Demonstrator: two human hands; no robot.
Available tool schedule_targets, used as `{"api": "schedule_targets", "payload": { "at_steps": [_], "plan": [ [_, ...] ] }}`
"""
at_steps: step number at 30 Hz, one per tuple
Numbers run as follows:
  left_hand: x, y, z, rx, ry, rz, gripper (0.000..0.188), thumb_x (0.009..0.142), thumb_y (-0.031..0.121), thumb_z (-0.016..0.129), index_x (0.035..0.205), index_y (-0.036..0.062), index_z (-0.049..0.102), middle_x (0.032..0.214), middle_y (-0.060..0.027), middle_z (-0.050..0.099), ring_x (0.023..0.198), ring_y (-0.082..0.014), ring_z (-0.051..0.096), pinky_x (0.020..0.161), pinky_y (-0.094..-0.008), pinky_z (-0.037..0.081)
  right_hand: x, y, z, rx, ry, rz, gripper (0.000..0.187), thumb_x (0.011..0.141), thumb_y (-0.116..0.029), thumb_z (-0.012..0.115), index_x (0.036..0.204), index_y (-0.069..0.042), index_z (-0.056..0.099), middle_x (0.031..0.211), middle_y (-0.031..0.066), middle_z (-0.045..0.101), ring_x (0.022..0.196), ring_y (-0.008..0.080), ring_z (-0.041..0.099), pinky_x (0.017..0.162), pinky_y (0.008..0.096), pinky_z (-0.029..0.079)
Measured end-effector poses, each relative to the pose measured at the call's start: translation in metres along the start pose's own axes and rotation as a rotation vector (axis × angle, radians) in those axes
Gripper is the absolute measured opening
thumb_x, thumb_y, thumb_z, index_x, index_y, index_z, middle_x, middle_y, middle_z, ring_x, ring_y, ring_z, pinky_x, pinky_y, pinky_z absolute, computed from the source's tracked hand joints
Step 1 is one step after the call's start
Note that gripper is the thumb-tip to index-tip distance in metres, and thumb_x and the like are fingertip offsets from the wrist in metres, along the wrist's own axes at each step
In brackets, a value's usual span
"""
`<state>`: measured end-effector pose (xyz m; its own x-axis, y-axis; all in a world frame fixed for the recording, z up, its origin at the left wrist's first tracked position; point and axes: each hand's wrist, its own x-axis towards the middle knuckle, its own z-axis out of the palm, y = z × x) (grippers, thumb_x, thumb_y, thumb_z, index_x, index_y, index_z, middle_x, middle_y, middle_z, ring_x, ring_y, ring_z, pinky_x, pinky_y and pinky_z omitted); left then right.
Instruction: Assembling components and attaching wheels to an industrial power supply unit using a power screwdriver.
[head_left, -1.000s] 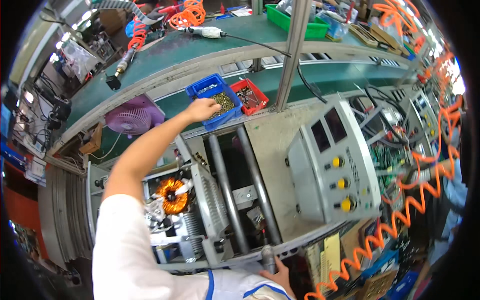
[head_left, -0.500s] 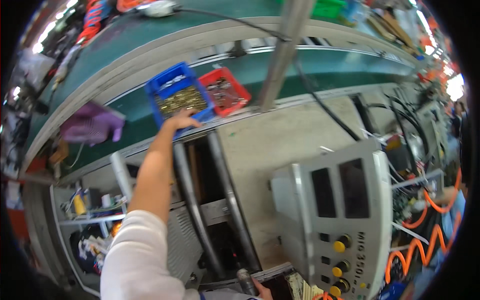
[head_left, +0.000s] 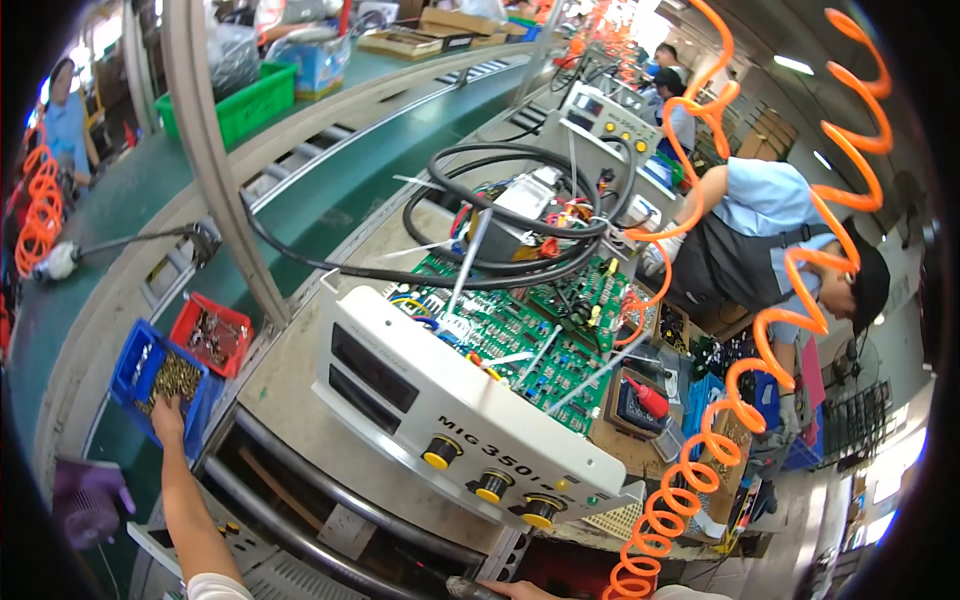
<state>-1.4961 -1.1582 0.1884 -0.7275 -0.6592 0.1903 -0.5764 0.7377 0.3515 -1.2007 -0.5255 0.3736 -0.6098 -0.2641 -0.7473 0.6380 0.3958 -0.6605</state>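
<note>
By the near edge of the green conveyor (head_left: 345,205), the left hand (head_left: 169,414) had just slid from the rim of the blue bin (head_left: 204,408) to the brassy fasteners (head_left: 178,375) inside — so picking seemed underway, though I couldn't tell if it had closed on any. Right hand (head_left: 520,590) gripped a grey tool (head_left: 468,588).

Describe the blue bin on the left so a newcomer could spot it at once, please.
From the big grey machine with yellow-and-black knobs, look left to the green conveyor. At its near side, toward the lower left, the person's left hand dips into the blue bin. Its colour and brass-coloured parts set it apart from the red bin beside it.
</note>
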Motion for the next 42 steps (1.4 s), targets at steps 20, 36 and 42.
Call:
{"api": "schedule_targets", "payload": {
  "at_steps": [20, 36, 42],
  "plan": [
    [-0.127, 0.122, -0.246, -3.245, -0.736, 0.045, 0.025, 0.097, 0.020, 0.047, 0.096, 0.0029, 0.065, 0.086, -0.0068, 0.063, 0.051, -0.0087, 0.037, 0.043, -0.0242, 0.022, -0.103, 0.025, 0.033, -0.019, -0.019, -0.323, 0.065, 0.070, -0.006, 0.081, 0.129, 0.003, 0.055, 0.086, 0.0037, 0.063, 0.069, 0.0077, 0.057, 0.063, 0.0238, 0.047],
    [-0.399, -0.031, -0.432, -3.583, -0.599, -0.385, 0.031, 0.100, 0.020, 0.041, 0.095, 0.0006, 0.064, 0.083, -0.0070, 0.058, 0.050, -0.0091, 0.038, 0.041, -0.0235, 0.022, -0.274, 0.119, 0.196, 0.091, -0.083, -0.555, 0.019, 0.082, -0.008, 0.059, 0.099, 0.000, 0.059, 0.065, 0.0048, 0.059, 0.050, 0.0130, 0.053, 0.047, 0.0248, 0.041],
    [-0.466, -0.096, -0.471, -3.610, -0.471, -0.322, 0.020, 0.096, 0.013, 0.047, 0.095, -0.0018, 0.061, 0.085, -0.0056, 0.058, 0.053, -0.0094, 0.041, 0.041, -0.0237, 0.022, -0.310, 0.124, 0.228, 0.038, -0.162, -0.583, 0.026, 0.080, -0.007, 0.062, 0.105, 0.000, 0.061, 0.068, 0.0046, 0.061, 0.051, 0.0131, 0.055, 0.047, 0.0247, 0.044]
  ]
}}
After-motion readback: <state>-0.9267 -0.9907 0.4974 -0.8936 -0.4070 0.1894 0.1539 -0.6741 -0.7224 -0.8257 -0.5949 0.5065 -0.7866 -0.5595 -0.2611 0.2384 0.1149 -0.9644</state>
